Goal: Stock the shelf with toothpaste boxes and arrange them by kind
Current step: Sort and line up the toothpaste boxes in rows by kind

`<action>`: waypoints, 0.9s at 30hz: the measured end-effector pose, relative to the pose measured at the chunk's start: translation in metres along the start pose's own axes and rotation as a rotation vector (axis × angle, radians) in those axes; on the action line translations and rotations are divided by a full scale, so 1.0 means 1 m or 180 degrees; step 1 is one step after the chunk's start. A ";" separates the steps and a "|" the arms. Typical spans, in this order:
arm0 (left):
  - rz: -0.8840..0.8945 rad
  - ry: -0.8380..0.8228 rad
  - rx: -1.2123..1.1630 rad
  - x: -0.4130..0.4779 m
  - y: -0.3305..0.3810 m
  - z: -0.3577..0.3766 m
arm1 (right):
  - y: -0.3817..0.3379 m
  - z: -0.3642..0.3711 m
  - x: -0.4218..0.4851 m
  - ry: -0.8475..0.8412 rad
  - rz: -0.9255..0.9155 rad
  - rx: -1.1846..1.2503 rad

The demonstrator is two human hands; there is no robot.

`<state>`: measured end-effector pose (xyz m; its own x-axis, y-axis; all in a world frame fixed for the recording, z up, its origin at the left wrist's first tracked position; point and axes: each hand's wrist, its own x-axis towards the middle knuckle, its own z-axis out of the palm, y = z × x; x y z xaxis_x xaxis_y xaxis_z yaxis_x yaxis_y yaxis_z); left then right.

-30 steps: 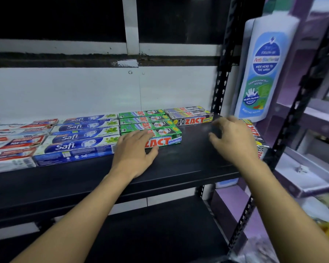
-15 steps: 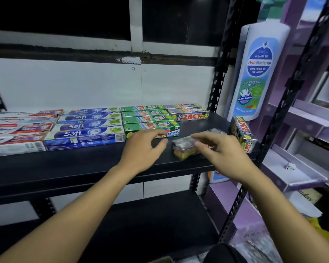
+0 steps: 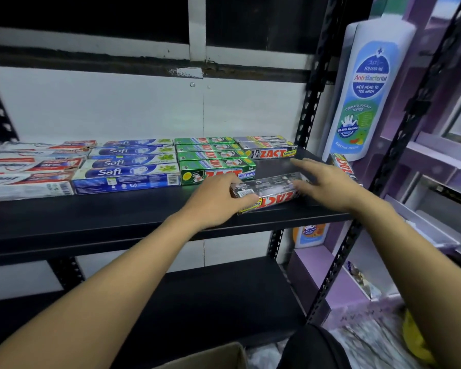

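Note:
A grey ZACT toothpaste box (image 3: pixel 270 194) lies slanted near the front edge of the black shelf (image 3: pixel 104 219), its printed side facing me upside down. My left hand (image 3: pixel 218 201) grips its left end, thumb at the front face. My right hand (image 3: pixel 324 182) rests against its right end with fingers stretched out. Behind stand rows by kind: white-and-red boxes (image 3: pixel 27 169), blue Safi boxes (image 3: pixel 129 166), green ZACT Whitening boxes (image 3: pixel 216 162) and grey ZACT Smokers boxes (image 3: pixel 268 149). One more ZACT box (image 3: pixel 343 166) sits at the shelf's right end.
A tall white anti-bacterial wash bottle (image 3: pixel 367 91) stands just right of the perforated black post (image 3: pixel 312 107). Purple shelving (image 3: pixel 437 161) fills the right side. Below are a lower black shelf (image 3: pixel 197 302) and the corner of a cardboard box (image 3: pixel 221 356).
My right hand brought a grey ZACT box from the right end onto the front of the shelf. My left hand left the green box and took the grey box's left end.

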<state>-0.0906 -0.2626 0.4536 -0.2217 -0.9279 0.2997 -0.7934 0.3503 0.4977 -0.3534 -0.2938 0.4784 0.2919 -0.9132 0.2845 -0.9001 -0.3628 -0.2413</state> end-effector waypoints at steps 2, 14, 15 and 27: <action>0.0292 0.0068 0.0029 -0.003 -0.003 -0.009 | -0.001 -0.003 -0.001 -0.0060 0.0042 0.0081; 0.0175 0.0784 -0.0390 -0.023 -0.025 -0.005 | -0.013 0.034 -0.018 0.1288 -0.0077 0.0778; 0.0116 0.0872 -0.0448 -0.022 -0.026 -0.004 | -0.015 0.036 -0.020 0.1316 -0.0069 0.0879; 0.0158 0.0793 -0.0711 -0.016 -0.028 -0.011 | -0.022 0.035 -0.014 0.1160 0.0220 0.1522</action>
<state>-0.0583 -0.2559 0.4433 -0.0897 -0.8590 0.5040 -0.6352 0.4391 0.6354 -0.3262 -0.2790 0.4471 0.0324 -0.8459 0.5324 -0.6430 -0.4254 -0.6369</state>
